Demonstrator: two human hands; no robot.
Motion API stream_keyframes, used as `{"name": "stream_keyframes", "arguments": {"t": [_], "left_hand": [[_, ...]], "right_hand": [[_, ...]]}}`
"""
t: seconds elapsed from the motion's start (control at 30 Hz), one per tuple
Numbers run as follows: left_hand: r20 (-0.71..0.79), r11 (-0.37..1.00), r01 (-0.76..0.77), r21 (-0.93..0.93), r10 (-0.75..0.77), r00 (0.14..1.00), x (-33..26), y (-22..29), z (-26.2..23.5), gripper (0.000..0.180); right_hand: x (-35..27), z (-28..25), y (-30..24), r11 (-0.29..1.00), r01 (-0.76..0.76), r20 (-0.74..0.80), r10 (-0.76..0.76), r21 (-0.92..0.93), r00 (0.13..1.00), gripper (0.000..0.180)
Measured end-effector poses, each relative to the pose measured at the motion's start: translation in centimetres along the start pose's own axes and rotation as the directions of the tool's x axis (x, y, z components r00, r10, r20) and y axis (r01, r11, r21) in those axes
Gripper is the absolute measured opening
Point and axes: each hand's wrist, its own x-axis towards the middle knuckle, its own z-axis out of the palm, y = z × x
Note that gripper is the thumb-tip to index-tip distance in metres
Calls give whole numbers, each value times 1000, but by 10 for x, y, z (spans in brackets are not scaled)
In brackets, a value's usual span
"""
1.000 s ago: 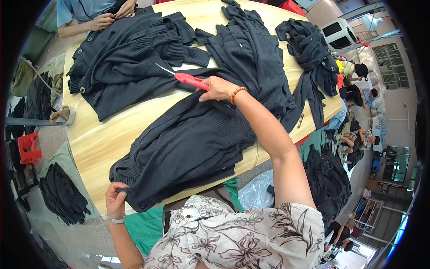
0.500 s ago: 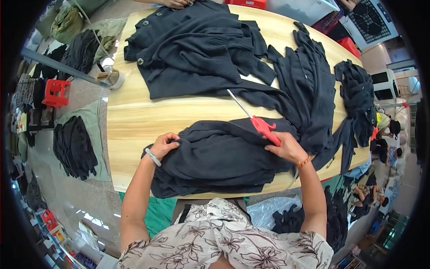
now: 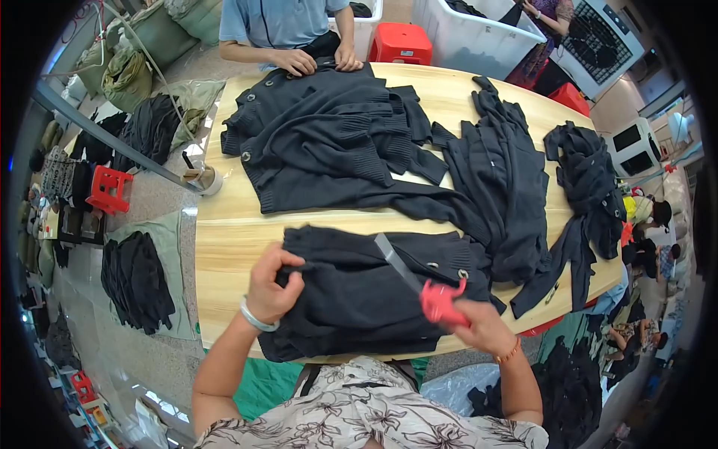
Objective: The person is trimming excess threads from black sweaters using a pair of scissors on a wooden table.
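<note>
A dark navy knitted cardigan (image 3: 359, 280) lies folded on the near side of the table, with a couple of buttons at its right end. At its left edge, my left hand (image 3: 273, 288) pinches the knit between curled fingers and thumb. Over the cardigan's right part my right hand (image 3: 485, 328) is wrapped round the handle of a red-handled tool (image 3: 441, 301) with a long, thin metal shaft. The shaft points up and left over the cloth and is blurred by motion; the tool's exact kind does not show.
More dark cardigans (image 3: 329, 150) are spread across the wooden table (image 3: 232, 277). A co-worker's hands (image 3: 299, 63) touch the far one. A white cup (image 3: 206, 179) with tools stands at the left edge. Beyond are a red stool (image 3: 400, 45) and a white bin (image 3: 479, 37).
My left hand has lifted and curled at the cardigan's edge. The cardigan has shifted and now shows buttons. My right hand has swung the tool slightly; the view has tilted upward, revealing the co-worker.
</note>
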Motion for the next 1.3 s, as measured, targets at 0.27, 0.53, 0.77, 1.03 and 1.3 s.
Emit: {"name": "stream_keyframes", "arguments": {"t": [0.27, 0.53, 0.77, 1.03, 1.3], "left_hand": [[131, 860, -502, 89, 490, 862, 92, 103, 1, 25], [-43, 844, -532, -67, 530, 847, 167, 122, -27, 22], [-359, 917, -393, -71, 344, 868, 241, 73, -53, 12], [-419, 937, -204, 285, 314, 852, 285, -156, -107, 21], [138, 928, 359, 98, -370, 919, 84, -217, -28, 37]], "right_hand": [[1, 56, -43, 992, -14, 494, -50, 124, 868, 36], [61, 53, 16, 987, 24, -46, -32, -161, 998, 39], [159, -67, 49, 776, -172, -402, -112, -606, 909, 28], [197, -90, 72, 572, -162, -186, 16, -804, 982, 26], [56, -17, 100, 923, -357, -244, 317, -142, 917, 16]]}}
